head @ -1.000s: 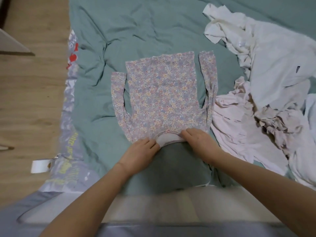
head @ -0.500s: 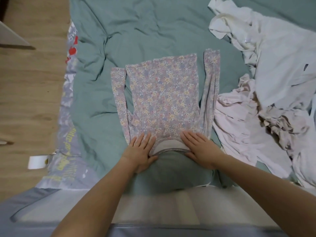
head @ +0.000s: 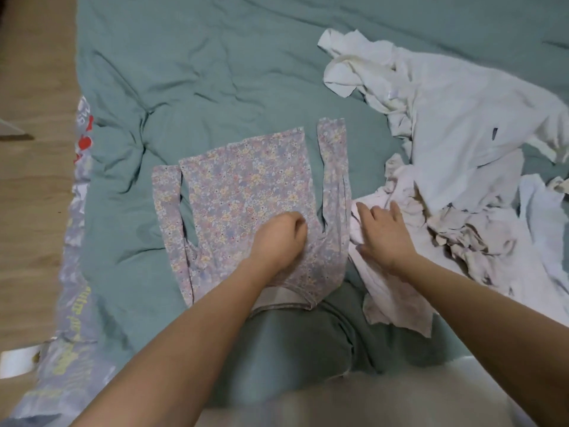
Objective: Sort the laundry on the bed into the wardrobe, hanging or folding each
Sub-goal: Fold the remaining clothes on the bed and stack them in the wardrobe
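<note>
A floral long-sleeved top (head: 243, 186) lies flat on the green bedspread (head: 200, 75), neckline toward me, both sleeves stretched away from me. My left hand (head: 281, 238) rests on the top's lower right part near the armpit, fingers curled; whether it pinches the cloth I cannot tell. My right hand (head: 383, 232) lies with spread, straight fingers at the edge of the right sleeve, on the pale pink garment (head: 391, 291) beside it.
A heap of white and pale pink laundry (head: 455, 140) covers the bed's right side. A printed grey-lilac sheet (head: 74, 318) hangs along the bed's left edge, with wooden floor (head: 34, 195) beyond it.
Both hands have left the neckline. The left hand moved up and right onto the top's body and curled. The right hand slid right, off the top, toward the sleeve and the pink garment.
</note>
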Action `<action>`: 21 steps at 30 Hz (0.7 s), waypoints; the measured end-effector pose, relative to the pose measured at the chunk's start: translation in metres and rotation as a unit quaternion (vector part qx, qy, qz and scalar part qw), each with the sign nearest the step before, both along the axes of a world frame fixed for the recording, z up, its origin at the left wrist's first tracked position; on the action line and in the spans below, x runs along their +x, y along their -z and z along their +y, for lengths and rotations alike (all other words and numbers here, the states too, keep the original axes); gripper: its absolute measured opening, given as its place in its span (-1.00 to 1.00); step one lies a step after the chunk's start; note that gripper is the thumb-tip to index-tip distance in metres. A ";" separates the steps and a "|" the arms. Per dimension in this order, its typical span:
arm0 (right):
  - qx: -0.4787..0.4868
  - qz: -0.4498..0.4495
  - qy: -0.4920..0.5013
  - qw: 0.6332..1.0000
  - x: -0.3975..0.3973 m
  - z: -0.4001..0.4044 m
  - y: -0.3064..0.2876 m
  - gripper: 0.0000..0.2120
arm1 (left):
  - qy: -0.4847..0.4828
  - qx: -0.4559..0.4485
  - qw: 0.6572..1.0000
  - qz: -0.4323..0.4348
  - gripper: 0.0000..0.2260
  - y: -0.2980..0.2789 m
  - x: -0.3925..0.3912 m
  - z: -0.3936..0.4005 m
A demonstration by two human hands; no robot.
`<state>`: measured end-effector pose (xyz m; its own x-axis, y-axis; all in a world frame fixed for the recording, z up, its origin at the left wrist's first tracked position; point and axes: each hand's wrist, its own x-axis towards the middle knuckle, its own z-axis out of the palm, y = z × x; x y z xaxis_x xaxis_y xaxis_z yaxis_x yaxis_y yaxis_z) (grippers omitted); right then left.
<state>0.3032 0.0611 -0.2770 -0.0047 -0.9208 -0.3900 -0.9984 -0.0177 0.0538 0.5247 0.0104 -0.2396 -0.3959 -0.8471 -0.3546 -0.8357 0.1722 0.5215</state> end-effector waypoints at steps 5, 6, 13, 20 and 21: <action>-0.024 0.007 -0.150 0.988 -0.032 -0.013 -0.013 -0.62 | -0.066 0.016 0.997 0.046 -0.81 0.005 -0.044 -0.003; -0.025 0.026 -0.180 0.983 -0.040 -0.014 -0.016 -0.69 | -0.073 0.018 0.996 0.050 -0.81 0.006 -0.049 -0.004; 0.185 0.111 -0.107 0.971 -0.063 -0.020 -0.026 -0.72 | -0.104 0.025 0.993 0.053 -0.81 0.005 -0.065 -0.018; -0.041 -0.209 0.108 0.971 -0.029 -0.134 -0.043 -0.79 | -0.165 0.014 0.982 0.090 -0.83 -0.004 -0.063 -0.049; -0.085 -0.246 0.146 0.954 -0.024 -0.148 -0.037 -0.74 | -0.173 0.016 0.980 0.097 -0.83 -0.006 -0.063 -0.052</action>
